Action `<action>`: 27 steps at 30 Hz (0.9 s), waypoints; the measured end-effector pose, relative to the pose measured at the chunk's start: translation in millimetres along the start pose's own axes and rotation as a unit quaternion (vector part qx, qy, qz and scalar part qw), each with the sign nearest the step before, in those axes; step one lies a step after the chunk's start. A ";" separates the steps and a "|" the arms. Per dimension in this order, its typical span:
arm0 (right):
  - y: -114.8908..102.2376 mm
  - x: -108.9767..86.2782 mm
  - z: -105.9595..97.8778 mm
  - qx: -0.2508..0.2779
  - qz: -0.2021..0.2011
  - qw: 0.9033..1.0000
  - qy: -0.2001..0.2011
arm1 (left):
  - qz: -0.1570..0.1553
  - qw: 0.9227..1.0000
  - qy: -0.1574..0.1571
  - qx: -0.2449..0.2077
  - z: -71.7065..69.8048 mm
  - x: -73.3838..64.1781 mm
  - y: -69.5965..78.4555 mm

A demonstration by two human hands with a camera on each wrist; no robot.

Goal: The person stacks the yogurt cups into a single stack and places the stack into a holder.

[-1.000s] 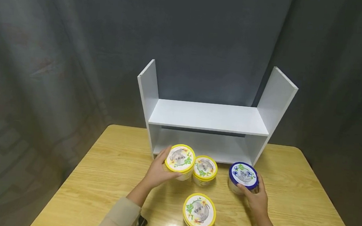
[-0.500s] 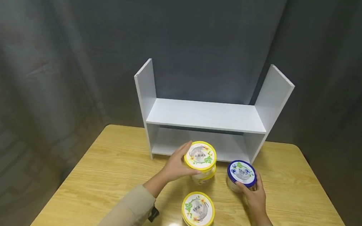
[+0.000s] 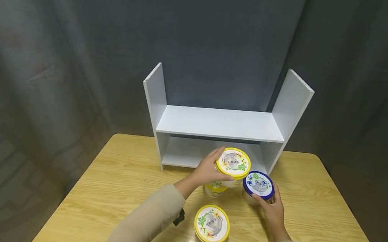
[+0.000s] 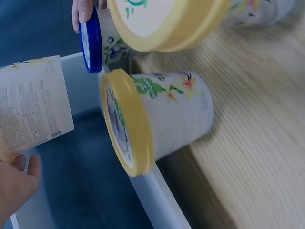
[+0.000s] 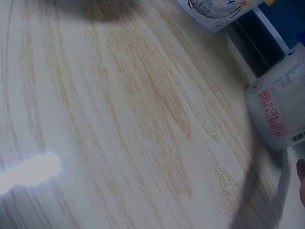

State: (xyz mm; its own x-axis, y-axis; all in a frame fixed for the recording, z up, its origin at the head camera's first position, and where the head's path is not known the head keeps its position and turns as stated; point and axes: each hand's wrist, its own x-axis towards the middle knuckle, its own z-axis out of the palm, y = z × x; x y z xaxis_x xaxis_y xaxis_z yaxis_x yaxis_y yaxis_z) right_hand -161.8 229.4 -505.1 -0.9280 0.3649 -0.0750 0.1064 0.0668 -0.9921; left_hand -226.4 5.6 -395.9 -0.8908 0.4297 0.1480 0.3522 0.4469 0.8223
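Observation:
My left hand [image 3: 209, 169] grips a yellow-lidded tub [image 3: 233, 162] by its side, raised over the table. In the left wrist view this tub [image 4: 33, 105] is apart from the others. Partly hidden beneath it in the head view, a second yellow-lidded tub [image 3: 214, 192] stands on the table. To the right, my right hand [image 3: 274, 208] holds a blue-lidded tub [image 3: 259, 185], thumb in front and fingers at its right side. The right wrist view catches that tub's lower wall [image 5: 281, 102]. A third yellow-lidded tub [image 3: 211, 225] stands nearer to me.
Behind the tubs is a white two-level shelf [image 3: 221, 123] with tall side panels. It stands at the back of the wooden table [image 3: 113, 175]. Grey curtains [image 3: 221, 42] hang behind and at both sides.
My left hand has carried its yellow-lidded tub rightward, from left of the second yellow-lidded tub to beside the blue-lidded one. The right hand stays on the blue-lidded tub, nearly still.

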 end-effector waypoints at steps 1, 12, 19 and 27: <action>-0.1 0.2 0.0 -0.001 -0.001 1.000 0.001 | 0.000 1.000 -0.003 0.003 2.7 2.5 1.1; 1.6 -0.9 -0.8 -0.013 -0.023 1.000 -0.010 | 0.013 0.999 -0.030 0.025 30.4 22.7 19.8; 3.1 1.5 -0.8 -0.002 -0.039 0.999 -0.016 | 0.005 0.999 -0.033 0.034 50.6 35.8 26.0; 3.3 4.0 -1.1 -0.001 -0.013 1.000 -0.020 | 0.015 0.997 -0.049 0.057 67.6 46.0 23.6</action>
State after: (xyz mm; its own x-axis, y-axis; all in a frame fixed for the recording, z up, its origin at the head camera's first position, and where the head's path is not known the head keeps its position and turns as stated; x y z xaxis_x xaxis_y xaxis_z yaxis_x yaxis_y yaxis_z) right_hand -164.8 232.1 -508.5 -0.9440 0.3257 -0.0525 0.0821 0.0775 -0.9936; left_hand -239.7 89.0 -406.8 -0.8485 0.5169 0.1133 0.4142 0.5156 0.7501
